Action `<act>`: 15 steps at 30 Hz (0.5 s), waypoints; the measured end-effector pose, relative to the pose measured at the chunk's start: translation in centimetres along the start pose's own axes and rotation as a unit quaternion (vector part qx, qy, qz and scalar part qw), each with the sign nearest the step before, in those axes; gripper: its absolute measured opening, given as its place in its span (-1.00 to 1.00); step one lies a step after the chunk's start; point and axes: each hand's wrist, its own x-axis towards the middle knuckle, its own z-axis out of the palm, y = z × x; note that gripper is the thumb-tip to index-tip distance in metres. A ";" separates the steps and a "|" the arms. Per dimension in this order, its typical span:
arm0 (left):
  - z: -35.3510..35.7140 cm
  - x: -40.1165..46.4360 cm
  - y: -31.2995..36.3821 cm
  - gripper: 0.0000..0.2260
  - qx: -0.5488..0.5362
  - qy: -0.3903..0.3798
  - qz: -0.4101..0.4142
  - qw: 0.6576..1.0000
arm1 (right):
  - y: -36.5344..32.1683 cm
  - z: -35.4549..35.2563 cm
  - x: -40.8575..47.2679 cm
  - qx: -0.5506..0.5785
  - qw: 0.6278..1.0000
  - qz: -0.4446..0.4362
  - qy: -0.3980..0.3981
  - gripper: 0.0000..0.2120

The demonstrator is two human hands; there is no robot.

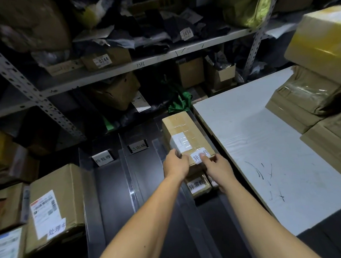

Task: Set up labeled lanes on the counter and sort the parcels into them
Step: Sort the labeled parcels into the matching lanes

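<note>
Gripping the near end of a brown parcel [186,136], both hands have their fingers curled on it: the left hand [175,164] holds the near left corner, and the right hand [218,169] holds the near right side with its thumb pressing on a white label [199,156] stuck there. The parcel sits in the rightmost lane of the dark worktop [113,188], on top of a smaller parcel [199,186] with the same kind of label. Clear dividers [128,171] separate the lanes, and two lane signs [102,158] stand at the far ends of the other lanes. A white board [256,143] lies just right of the lane. A labelled box [54,205] stands at the left edge.
</note>
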 end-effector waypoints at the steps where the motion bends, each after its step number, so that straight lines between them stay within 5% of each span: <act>1: -0.3 -0.1 0.1 -0.89 -0.011 -0.001 0.005 1.000 | -0.2 0.1 -0.4 -0.044 0.999 -0.013 0.025 -0.65; 4: -2.0 -0.8 0.5 -0.72 -0.041 0.001 0.030 0.999 | -1.4 0.8 -2.3 -0.122 0.987 -0.066 0.083 -0.49; 8: -5.5 -2.4 0.9 -0.54 -0.077 0.023 0.055 0.995 | -5.1 3.2 -5.3 -0.124 0.976 -0.166 0.071 -0.62; 15: -16.9 -4.4 -0.6 -0.64 -0.131 0.104 0.098 0.981 | -12.4 12.4 -11.5 -0.086 0.970 -0.226 -0.039 -0.40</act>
